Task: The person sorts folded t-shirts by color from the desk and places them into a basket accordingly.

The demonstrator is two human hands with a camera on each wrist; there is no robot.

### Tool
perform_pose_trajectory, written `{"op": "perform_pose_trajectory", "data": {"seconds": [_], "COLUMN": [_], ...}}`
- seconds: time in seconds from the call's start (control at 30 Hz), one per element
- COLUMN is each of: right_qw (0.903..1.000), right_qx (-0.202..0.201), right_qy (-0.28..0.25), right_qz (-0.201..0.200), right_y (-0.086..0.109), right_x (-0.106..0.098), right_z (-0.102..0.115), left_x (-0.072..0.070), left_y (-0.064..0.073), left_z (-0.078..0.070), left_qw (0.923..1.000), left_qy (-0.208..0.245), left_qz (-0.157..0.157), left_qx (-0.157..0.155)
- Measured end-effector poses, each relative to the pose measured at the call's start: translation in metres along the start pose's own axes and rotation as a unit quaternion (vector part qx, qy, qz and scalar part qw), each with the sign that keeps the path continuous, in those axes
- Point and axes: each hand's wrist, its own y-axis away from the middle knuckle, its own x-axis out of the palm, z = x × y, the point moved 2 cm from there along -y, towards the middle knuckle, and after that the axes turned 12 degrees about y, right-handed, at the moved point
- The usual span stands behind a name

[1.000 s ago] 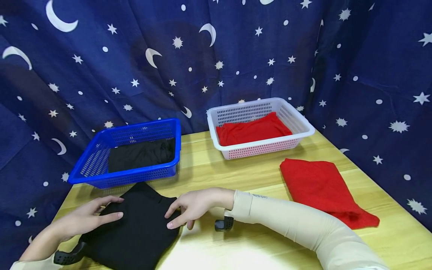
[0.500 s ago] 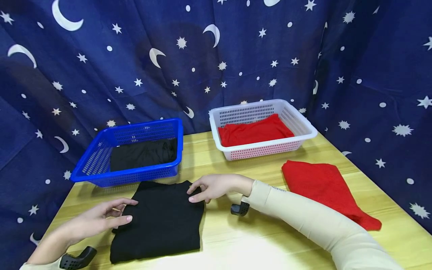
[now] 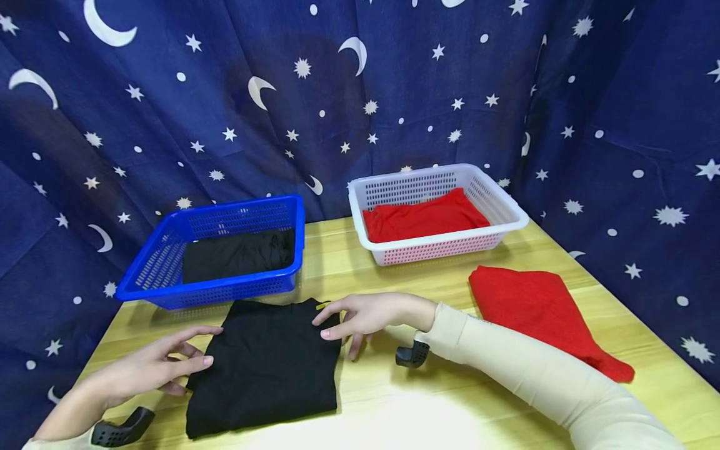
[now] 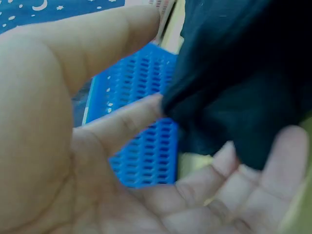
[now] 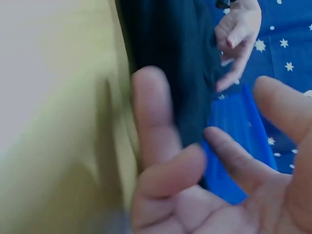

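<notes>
**Black cloth (image 3: 270, 369) between the left hand (image 3: 149, 369) and the right hand (image 3: 368, 315)**

Folded into a rough rectangle, the cloth lies on the table (image 3: 332, 269), just in front of the blue basket (image 3: 230, 292). The left hand is at its left edge, fingers spread, with the index fingertip and thumb tip reaching the margin; how firmly they touch cannot be told. The right hand is at the rear right corner, its digits also spread: index finger and thumb reach over the cloth, while other fingers extend past its right edge. The bulk of the cloth lies between the hands, outside either palm.
</notes>
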Motion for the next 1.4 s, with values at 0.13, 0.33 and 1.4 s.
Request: {"op": "perform_pose_trajectory", "data": {"seconds": [0.13,0.33,1.4], "right_qw": [0.9976,0.9946,0.9961], "right_qx": [-0.013,-0.023,-0.081], "right_qy": [-0.061,-0.092,-0.007], "right_qz": [0.028,0.041,-0.034], "right_y": [-0.008,-0.019,-0.010], "right_x": [0.009,0.016,0.007], "right_z": [0.002,0.005,0.008], "left_x": [0.006,0.016,0.035], "left_y": [-0.008,-0.018,-0.009], "left_z": [0.001,0.001,-0.010], "left_qw": [0.9980,0.9915,0.9919], "left_qy": [0.041,0.077,-0.009], "left_qz": [0.043,0.100,0.036], "left_qx": [0.021,0.033,0.122]}}
